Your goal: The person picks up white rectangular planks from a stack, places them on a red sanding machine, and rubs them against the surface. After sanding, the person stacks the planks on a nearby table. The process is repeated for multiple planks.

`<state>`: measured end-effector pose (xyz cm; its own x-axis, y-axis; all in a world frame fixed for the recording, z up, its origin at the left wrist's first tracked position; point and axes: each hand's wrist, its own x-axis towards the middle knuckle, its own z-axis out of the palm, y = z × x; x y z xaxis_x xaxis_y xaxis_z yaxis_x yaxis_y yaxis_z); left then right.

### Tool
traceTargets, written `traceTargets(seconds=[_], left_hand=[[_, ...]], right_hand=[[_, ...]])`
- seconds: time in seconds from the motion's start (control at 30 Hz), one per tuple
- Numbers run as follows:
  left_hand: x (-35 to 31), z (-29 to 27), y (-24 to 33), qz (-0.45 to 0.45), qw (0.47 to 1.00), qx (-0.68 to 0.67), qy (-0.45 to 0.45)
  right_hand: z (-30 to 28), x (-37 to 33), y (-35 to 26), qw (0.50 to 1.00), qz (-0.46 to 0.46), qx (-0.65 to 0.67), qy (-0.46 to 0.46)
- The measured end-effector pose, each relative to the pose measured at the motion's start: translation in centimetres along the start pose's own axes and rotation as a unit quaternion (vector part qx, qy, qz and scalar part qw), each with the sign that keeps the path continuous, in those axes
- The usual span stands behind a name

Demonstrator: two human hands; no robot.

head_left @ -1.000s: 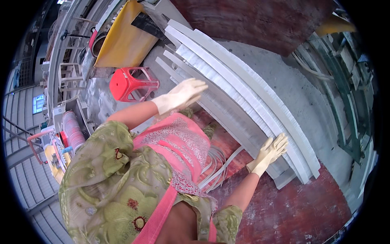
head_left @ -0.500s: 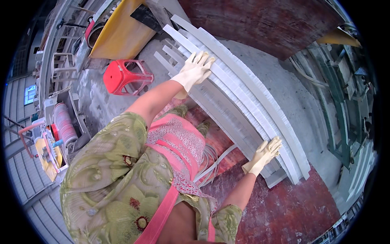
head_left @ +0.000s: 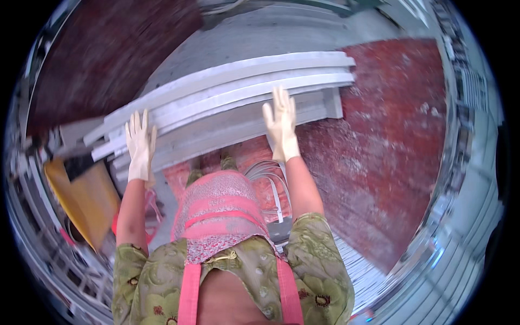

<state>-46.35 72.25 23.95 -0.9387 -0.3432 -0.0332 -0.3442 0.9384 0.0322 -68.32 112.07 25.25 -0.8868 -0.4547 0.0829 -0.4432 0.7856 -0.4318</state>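
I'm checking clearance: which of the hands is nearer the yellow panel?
Left. In the picture, the left hand is above and right of the yellow panel; the right hand is much farther right.

The left forearm (head_left: 131, 211) rises from the lower left to the cream-gloved left hand (head_left: 141, 142), fingers straight, left of centre. The right forearm (head_left: 304, 187) slants up to the gloved right hand (head_left: 281, 123), upper centre, fingers extended, thumb apart.

I count two hands (head_left: 141, 143) at one stack (head_left: 216, 105), one yellow sheet (head_left: 81, 195) near its left end, two pink straps (head_left: 190, 292) nearer me.
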Motion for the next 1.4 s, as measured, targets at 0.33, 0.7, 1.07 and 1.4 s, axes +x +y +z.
traceTargets(seconds=[0.33,0.7,1.07,1.4], left_hand=[[10.2,1.4,9.4,0.141,0.989,0.006,-0.052],[10.6,-0.1,10.1,0.218,0.974,-0.061,-0.006],[-6.1,-2.0,0.9,0.280,0.908,-0.262,-0.167],[-20.1,8.0,-13.9,-0.223,0.834,-0.441,-0.243]], right_hand=[[-2.3,-25.0,1.2,0.864,0.432,0.253,-0.054],[-2.6,-30.1,-2.1,0.812,0.503,0.297,0.021],[-4.0,-26.2,-10.5,0.865,0.476,0.151,-0.056],[-6.5,-24.2,-12.9,0.804,0.540,0.237,-0.081]])
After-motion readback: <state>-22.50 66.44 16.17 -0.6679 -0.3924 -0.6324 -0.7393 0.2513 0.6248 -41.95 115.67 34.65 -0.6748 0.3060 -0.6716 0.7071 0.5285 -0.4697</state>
